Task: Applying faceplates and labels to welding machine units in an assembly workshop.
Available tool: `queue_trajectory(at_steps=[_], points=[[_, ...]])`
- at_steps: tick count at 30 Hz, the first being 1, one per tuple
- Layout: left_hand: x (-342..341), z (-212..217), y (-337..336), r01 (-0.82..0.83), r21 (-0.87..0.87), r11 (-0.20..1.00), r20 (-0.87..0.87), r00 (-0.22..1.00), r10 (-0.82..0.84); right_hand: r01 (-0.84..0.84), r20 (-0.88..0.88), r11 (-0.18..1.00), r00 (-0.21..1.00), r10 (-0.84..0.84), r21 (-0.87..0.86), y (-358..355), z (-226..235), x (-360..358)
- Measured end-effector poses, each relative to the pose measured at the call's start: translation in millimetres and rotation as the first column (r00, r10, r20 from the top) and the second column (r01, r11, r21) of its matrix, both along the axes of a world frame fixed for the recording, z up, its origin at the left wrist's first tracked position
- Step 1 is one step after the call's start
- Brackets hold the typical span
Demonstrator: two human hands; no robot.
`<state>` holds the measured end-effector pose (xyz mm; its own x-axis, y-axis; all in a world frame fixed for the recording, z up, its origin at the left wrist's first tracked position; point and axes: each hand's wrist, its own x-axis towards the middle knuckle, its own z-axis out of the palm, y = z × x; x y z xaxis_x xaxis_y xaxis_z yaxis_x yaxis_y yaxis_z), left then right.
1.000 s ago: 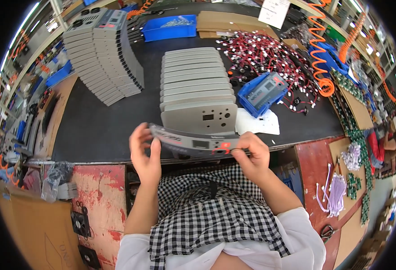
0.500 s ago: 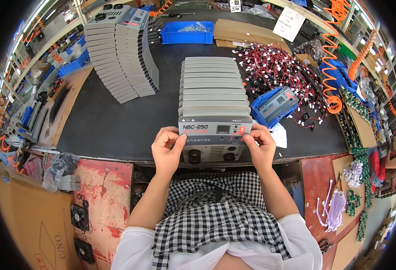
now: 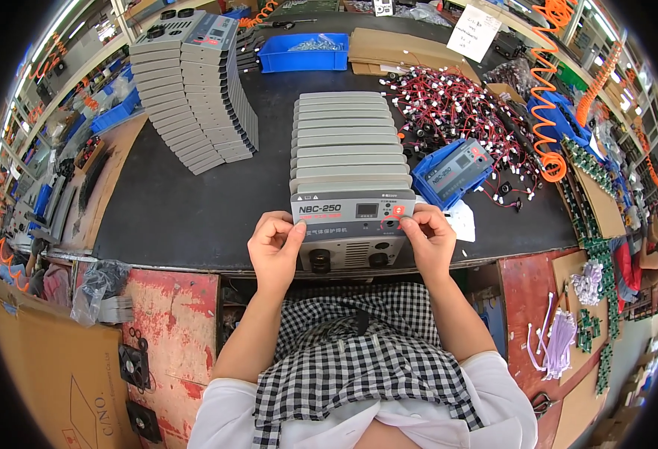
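A grey, dark-banded printed panel label (image 3: pixel 350 212) with a small display window and a red mark lies against the upper part of a grey front panel (image 3: pixel 356 255) with black knobs. My left hand (image 3: pixel 275 243) pinches the label's left edge, its thumb on the face and its fingers curled. At the right edge, my right hand (image 3: pixel 430 238) does the same. Whether the label is stuck down is not visible. Right behind it runs a row of several grey panels (image 3: pixel 347 138). More such labels (image 3: pixel 456 170) sit in a blue bin (image 3: pixel 435 197) to the right.
A tall curved stack of finished-looking panels (image 3: pixel 194 97) stands at the far left. Behind are a blue tray (image 3: pixel 269 63) of small metal parts and flat cardboard (image 3: pixel 411 51). Red-and-black wires (image 3: pixel 448 105) pile up at right, near a hanging orange coiled hose (image 3: pixel 544 112).
The whole view has shifted slightly, with the bench things a little further left. Both hands keep the same grip on the label, with hardly any movement.
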<state>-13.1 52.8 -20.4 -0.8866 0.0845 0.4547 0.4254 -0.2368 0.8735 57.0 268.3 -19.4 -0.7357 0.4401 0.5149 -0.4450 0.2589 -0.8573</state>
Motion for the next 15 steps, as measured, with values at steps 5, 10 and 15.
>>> queue_trajectory(at_steps=[5, 10, 15], points=[[-0.4, 1.2, 0.1, -0.018, -0.003, 1.000, 0.004, 1.000, 0.018, 0.027, 0.002, 1.000, 1.000, -0.027, -0.006, -0.7, 1.2, -2.0], [-0.6, 1.1, 0.5, -0.035, -0.007, 0.999, -0.002, 0.999, 0.035, 0.038, -0.006, 0.999, 0.999, -0.037, 0.014, -1.3, 0.7, -5.8], [0.0, 0.6, 1.6, -0.042, -0.039, 0.998, 0.009, 0.999, 0.043, 0.044, -0.013, 0.999, 0.999, -0.044, 0.020, -2.1, 4.1, -5.5]])
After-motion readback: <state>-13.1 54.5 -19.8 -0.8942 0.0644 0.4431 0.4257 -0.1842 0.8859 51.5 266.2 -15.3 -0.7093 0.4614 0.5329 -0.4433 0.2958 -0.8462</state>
